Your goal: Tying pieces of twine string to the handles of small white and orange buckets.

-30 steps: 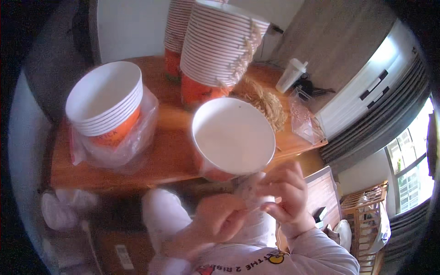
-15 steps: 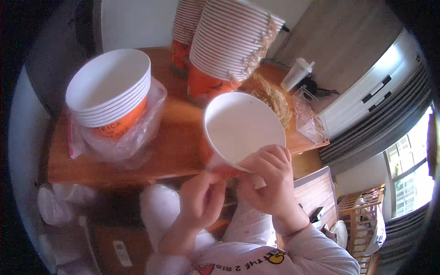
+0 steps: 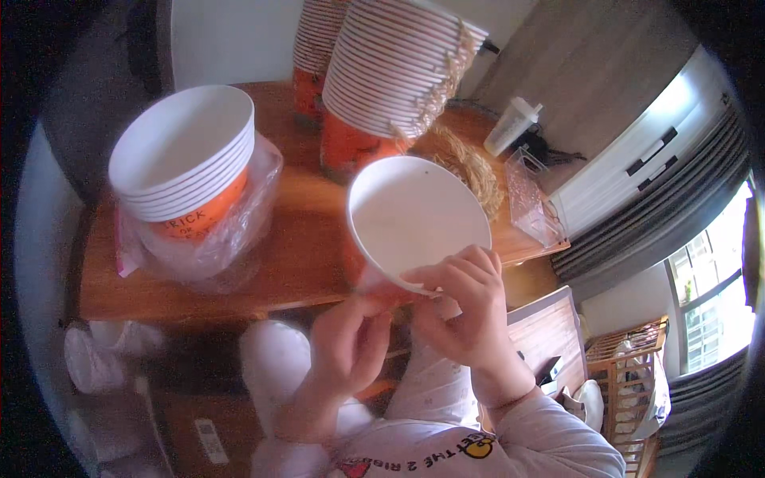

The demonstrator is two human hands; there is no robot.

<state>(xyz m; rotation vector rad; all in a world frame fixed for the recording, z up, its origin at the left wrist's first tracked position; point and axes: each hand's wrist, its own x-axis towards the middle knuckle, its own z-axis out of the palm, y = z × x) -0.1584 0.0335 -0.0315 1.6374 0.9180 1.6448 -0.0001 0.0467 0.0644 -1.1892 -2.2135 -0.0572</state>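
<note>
A paper bucket (image 3: 418, 215), white inside and orange outside, is tilted with its mouth toward me at the table's front edge. My right hand (image 3: 468, 307) is closed on its near rim, fingers over the edge and thumb below. Close to the bucket's orange side, my left hand (image 3: 347, 342) has its fingers pinched together; what they hold, if anything, is hidden. Behind the bucket rises a tall stack of nested buckets (image 3: 398, 76) with tan twisted cords hanging down its right side. A bundle of the same tan cord (image 3: 466, 171) lies beside that stack.
Left on the wooden table (image 3: 295, 239) is a shorter bucket stack (image 3: 187, 147) in a clear plastic bag (image 3: 231, 231). Another stack (image 3: 319, 40) stands at the back. A lidded cup (image 3: 514, 123) and a clear plastic box (image 3: 535, 203) sit far right.
The view has shifted slightly, moving the whole scene a little to the left. Both hands keep nearly the same pose at the bucket, the right still on its rim.
</note>
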